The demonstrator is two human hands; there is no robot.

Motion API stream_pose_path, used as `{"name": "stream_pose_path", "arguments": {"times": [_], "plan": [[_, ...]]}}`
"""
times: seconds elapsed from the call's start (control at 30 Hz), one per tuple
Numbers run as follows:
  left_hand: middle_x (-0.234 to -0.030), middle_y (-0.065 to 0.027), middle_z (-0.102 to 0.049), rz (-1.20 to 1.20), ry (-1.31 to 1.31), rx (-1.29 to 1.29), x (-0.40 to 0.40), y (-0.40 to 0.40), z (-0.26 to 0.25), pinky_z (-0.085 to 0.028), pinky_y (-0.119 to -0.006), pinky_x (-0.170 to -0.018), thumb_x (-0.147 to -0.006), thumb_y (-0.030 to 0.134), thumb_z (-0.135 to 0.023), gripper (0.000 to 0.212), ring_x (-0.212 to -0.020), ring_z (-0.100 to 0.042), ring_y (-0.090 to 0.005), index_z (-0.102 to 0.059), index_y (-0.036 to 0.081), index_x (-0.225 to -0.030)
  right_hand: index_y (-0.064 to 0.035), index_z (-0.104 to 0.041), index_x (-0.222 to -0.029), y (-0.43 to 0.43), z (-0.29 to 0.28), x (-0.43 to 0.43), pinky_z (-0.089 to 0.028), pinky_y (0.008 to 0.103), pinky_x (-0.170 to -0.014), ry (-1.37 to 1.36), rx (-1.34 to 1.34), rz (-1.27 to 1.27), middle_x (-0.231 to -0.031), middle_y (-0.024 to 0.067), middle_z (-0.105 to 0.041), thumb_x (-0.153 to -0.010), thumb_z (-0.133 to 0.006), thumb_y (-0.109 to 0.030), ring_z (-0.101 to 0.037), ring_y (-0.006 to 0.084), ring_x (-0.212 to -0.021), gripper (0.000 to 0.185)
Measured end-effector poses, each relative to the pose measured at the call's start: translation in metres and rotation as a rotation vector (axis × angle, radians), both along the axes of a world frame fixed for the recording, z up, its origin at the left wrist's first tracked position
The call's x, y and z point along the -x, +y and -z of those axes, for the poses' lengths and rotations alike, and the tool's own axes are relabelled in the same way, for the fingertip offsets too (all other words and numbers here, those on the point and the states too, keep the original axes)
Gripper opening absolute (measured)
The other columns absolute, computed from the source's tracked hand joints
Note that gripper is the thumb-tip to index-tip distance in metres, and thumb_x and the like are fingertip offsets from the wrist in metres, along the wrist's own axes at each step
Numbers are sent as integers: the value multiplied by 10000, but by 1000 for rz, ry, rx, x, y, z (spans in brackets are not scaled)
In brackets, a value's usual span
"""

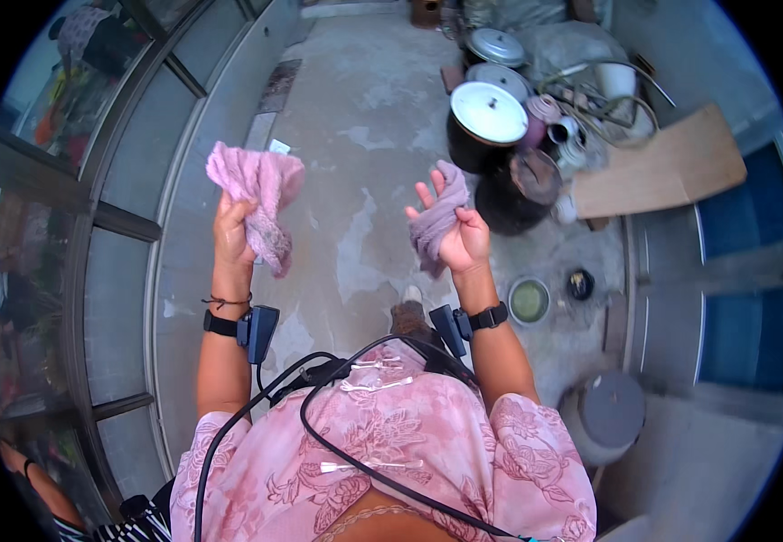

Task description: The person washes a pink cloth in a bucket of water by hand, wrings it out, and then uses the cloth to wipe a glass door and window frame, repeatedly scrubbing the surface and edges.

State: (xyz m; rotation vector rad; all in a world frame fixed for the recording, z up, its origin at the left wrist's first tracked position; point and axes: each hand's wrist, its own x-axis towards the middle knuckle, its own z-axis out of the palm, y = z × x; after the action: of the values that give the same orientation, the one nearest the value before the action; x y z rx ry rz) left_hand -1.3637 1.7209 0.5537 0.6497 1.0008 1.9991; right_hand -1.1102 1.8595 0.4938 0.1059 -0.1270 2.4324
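Note:
My left hand [234,227] grips a pink fluffy cloth [259,196], which rises above the fingers and hangs down beside the palm; a darker, dirty-looking patch shows near its lower end. My right hand [462,237] is turned palm up, with a greyish-purple cloth [440,220] bunched across the palm and held under the thumb, some fingers spread behind it. The two cloths are well apart, both held over the concrete floor. Each wrist wears a black strap with a small device.
Lidded pots [489,112], a dark container [520,193], a hose [635,139] and a wooden board [662,166] crowd the upper right. A basin with green contents [529,301] stands by a small black bowl [579,284]. Framed glass panels [120,291] line the left. Another person's arm [49,491] shows lower left.

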Motion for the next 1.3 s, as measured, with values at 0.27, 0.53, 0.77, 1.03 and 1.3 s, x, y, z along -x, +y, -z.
{"name": "stream_pose_path", "arguments": {"times": [0.27,0.53,0.77,1.03,1.3], "plan": [[-927,-90,-521,-110,-2,247,108,136,5,-426,-268,-728,-785,128,-447,288,-814,-521,-155,-429,-23,-1030,-18,-398,-1087,175,-9,145,-385,427,-804,-154,-199,-227,-1056,150,-474,-738,-426,-120,-489,284,-918,365],[-982,-131,-471,96,1135,257,215,301,-10,-387,-320,-713,-768,261,-471,325,-802,-485,-257,-484,6,-969,-11,-433,-1054,262,-6,345,-396,317,-780,-577,-1107,-439,-1008,90,-481,-789,-472,-215,-477,166,-911,337],[-947,-158,-461,-205,1338,288,330,377,-19,-372,-358,-741,-718,238,-516,365,-893,-447,-303,-453,0,-988,-27,-351,-1115,346,-47,490,-368,309,-819,-431,-552,-121,-1061,81,-435,-823,-372,-161,-444,186,-961,322],[-669,-33,-490,-765,1021,370,474,494,-15,-404,-241,-533,-746,140,-519,136,-618,-496,-149,-521,15,-799,1,-478,-901,524,-26,635,-414,239,-635,-799,-1053,-26,-763,34,-516,-832,-360,-272,-501,126,-736,305],[-742,-20,-469,-1015,718,103,562,560,-40,-380,-215,-604,-804,253,-450,228,-652,-441,-90,-412,41,-882,28,-413,-1071,596,-86,735,-403,326,-760,-288,-655,-658,-992,109,-511,-754,-455,-257,-503,208,-896,428]]}}
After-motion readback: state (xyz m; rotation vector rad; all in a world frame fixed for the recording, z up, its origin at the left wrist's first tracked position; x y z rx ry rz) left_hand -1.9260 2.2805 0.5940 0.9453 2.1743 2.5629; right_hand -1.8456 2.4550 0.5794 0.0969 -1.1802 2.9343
